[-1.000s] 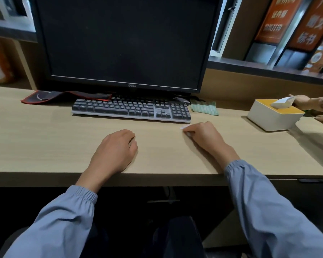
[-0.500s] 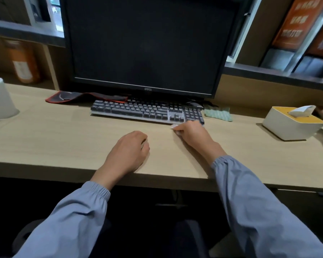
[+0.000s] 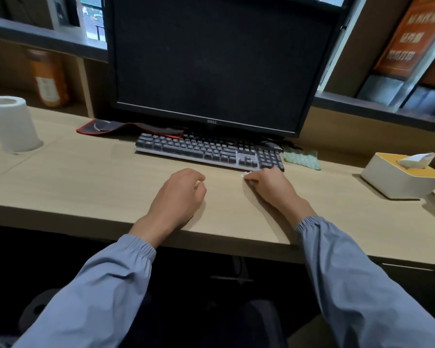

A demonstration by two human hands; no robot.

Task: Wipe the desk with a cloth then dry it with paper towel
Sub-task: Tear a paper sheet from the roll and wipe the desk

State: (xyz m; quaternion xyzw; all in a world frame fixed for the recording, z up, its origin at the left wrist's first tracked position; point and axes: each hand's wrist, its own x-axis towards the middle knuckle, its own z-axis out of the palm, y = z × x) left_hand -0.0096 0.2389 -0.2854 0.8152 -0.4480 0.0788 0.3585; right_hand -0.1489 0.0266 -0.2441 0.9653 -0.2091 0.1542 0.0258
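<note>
1. The left hand [image 3: 178, 194] rests on the pale wooden desk top [image 3: 86, 182], fingers curled loosely, holding nothing.
2. The right hand [image 3: 269, 185] lies just in front of the dark grey keyboard [image 3: 209, 151]; its fingertips are pressed together on a small white scrap [image 3: 245, 175], probably paper, mostly hidden.
3. At the far left of the desk stands an upright white paper towel roll [image 3: 11, 124]. It looks light and soft; it would tear easily, so a loose end should be pulled while the roll is held steady.
4. The folded pale green textured cloth [image 3: 301, 159] lies just right of the keyboard. It seems limp and easy to gather anywhere by pinching.
5. At the right stands a white tissue box with a yellow lid [image 3: 397, 179].
</note>
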